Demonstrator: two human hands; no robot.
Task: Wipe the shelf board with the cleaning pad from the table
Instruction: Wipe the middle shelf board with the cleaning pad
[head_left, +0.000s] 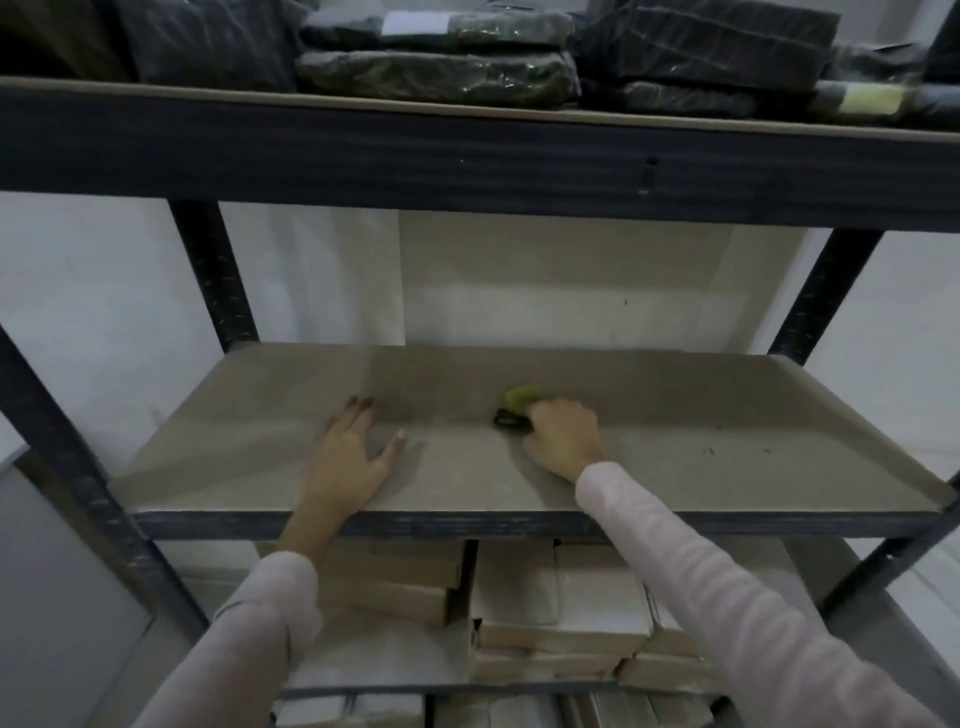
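Observation:
The shelf board (675, 467) is a bare beige panel in a dark metal rack, at about chest height in front of me. My right hand (563, 439) presses a yellow-green cleaning pad (521, 399) with a dark underside onto the middle of the board; only the pad's far end shows beyond my fingers. My left hand (353, 452) lies flat on the board to the left, fingers spread, holding nothing. Both sleeves are pale pink.
Dark plastic-wrapped packages (441, 73) fill the upper shelf (363, 150) just above my hands. Cardboard boxes (545, 608) are stacked on the shelf below. Black uprights (213, 275) stand at the rack's corners. Small dark specks (709, 449) lie at the board's right.

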